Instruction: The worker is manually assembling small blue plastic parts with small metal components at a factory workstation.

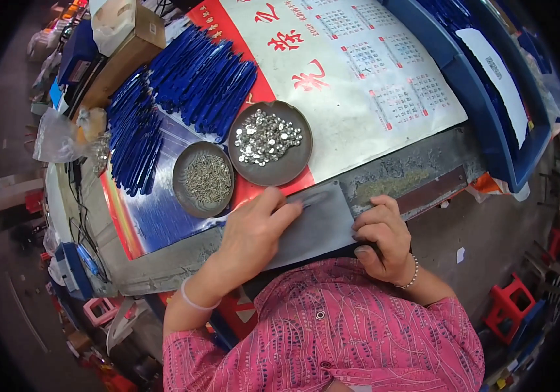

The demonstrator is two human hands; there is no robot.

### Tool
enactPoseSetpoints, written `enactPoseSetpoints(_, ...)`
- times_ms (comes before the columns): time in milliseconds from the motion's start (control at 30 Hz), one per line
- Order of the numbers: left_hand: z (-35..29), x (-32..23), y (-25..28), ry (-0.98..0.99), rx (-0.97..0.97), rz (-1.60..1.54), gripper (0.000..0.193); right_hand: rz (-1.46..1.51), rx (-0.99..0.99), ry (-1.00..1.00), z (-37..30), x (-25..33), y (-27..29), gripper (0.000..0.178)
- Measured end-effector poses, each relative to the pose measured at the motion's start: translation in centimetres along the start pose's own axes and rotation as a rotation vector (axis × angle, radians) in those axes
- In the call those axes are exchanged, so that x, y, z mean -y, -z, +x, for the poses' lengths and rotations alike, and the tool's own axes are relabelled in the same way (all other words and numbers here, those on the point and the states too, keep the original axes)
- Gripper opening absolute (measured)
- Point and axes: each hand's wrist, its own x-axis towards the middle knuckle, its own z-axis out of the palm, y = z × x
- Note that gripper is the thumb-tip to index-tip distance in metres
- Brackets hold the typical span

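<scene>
My left hand (257,225) is over the left part of a flat grey metal plate (322,228) at the table's near edge. Its thumb and index finger are pinched together, and what sits between them is too small to make out. At the plate's right edge is my right hand (384,238), its fingers curled inward; whatever they hold, if anything, is hidden. Just beyond my left hand stands a round grey dish (303,160) of small shiny metal discs (267,137). A smaller dish (181,189) beside it holds many small metal pins (209,179).
Bundles of long dark-blue strips (201,81) lie at the far left, near a cardboard box (143,36). A calendar sheet (358,98) covers the tabletop. At right stands a blue bin (469,85) with more blue pieces; red stools (510,304) are on the floor.
</scene>
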Motion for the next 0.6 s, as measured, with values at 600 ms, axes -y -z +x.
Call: enactPoseSetpoints(600, 0.3, -1.2, -0.4, 0.024, -0.026, 0.046, 0.025, -0.029, -0.031, -0.03, 0.2, 0.8, 0.1, 0.011)
